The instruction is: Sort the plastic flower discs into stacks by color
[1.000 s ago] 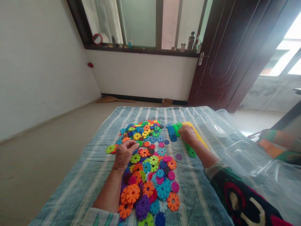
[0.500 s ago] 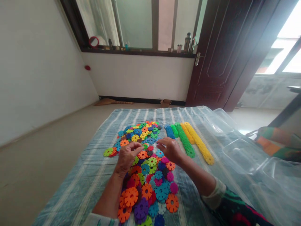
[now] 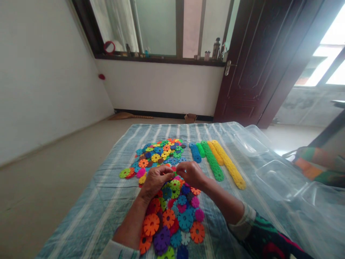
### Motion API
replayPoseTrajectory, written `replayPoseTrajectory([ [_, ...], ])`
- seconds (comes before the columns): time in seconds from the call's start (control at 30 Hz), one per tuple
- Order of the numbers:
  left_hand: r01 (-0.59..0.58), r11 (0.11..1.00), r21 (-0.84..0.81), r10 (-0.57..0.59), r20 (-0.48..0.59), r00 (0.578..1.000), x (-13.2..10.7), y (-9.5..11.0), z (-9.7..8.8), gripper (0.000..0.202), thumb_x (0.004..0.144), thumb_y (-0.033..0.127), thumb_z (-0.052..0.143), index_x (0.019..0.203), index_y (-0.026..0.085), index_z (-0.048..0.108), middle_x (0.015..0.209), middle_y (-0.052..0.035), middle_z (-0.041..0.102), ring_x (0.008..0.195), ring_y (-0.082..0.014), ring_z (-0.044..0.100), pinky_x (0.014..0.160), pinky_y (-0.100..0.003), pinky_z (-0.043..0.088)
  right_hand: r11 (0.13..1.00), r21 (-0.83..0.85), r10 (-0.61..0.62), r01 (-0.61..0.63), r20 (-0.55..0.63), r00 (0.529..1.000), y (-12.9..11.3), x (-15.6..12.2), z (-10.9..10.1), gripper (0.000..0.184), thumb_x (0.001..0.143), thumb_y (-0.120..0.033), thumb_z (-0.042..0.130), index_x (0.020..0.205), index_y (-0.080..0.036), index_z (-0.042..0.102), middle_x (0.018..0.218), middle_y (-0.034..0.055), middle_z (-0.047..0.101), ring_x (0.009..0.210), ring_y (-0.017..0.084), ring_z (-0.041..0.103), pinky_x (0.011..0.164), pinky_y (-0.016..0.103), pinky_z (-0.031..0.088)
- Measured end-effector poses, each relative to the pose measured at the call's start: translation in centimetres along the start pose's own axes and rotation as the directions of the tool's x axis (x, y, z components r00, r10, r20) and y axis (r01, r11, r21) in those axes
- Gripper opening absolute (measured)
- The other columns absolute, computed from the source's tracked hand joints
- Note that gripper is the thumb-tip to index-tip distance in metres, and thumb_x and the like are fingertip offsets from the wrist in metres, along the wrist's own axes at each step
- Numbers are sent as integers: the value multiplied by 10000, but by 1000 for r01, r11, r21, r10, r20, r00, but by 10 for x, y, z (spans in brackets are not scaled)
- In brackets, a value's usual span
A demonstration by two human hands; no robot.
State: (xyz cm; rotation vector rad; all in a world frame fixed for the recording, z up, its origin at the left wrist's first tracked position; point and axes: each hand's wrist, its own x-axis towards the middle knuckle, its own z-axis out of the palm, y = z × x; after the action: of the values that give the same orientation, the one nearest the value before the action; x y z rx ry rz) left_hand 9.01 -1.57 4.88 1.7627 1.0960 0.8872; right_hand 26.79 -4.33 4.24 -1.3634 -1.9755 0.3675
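Observation:
My left hand [image 3: 155,181] is pinched over the heap of notched plastic snowflake discs [image 3: 185,219]. A small green snowflake disc [image 3: 174,173] shows at its fingertips. Close against it on the right, my right hand [image 3: 191,173] has its fingers curled together, and whatever they grip is hidden. The fingertips of both hands nearly meet above the discs. Beyond them spreads a second group of smaller mixed-colour discs [image 3: 155,157]. Right of my right hand lie rows of discs: a blue one [image 3: 195,154], a long green one [image 3: 212,162] and a yellow one [image 3: 232,171].
Clear plastic boxes [image 3: 280,180] stand along the right side of the striped bedspread [image 3: 107,201]. An orange and green cloth item [image 3: 309,163] is at the far right. The wooden door [image 3: 248,64] and windowsill [image 3: 161,60] lie beyond.
My left hand has moved right and my right hand slightly left, so their fingertips have come together. My right hand's fingers have curled in. Pink and yellow discs now show left of my left hand.

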Motion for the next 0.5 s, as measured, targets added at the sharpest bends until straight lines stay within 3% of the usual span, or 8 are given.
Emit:
replayPoseTrajectory([
  [0.13,4,1000,0,-4,-91,996,0,-3,-3,300,659,468,700,710,174,729,694,-20,691,664,-155,598,633,-252,471,993,-121,-9,1,-60,998,25,4,-29,210,807,-126,532,742,-196,718,740,4,690,682,117,584,626,212,370],
  [0.3,21,999,40,-5,-358,934,7,-19,-15,257,682,430,660,697,177,706,675,-10,693,670,-163,610,675,-259,472,880,-414,179,-231,-160,971,80,13,-74,253,813,-131,488,762,-141,736,815,68,689,764,151,597,662,236,357],
  [0.4,38,993,108,17,-468,884,10,-27,-20,223,692,399,622,663,186,682,631,-1,673,641,-168,605,682,-269,473,835,-473,241,-282,-146,959,104,16,-85,234,794,-133,512,766,-154,743,855,83,697,779,161,601,665,236,359],
  [0.5,68,982,174,43,-567,822,11,-30,-23,222,702,401,603,657,195,669,634,-2,670,647,-177,610,697,-278,475,813,-500,267,-300,-139,954,116,18,-82,235,789,-135,514,767,-162,746,876,82,699,788,161,604,665,231,358],
])
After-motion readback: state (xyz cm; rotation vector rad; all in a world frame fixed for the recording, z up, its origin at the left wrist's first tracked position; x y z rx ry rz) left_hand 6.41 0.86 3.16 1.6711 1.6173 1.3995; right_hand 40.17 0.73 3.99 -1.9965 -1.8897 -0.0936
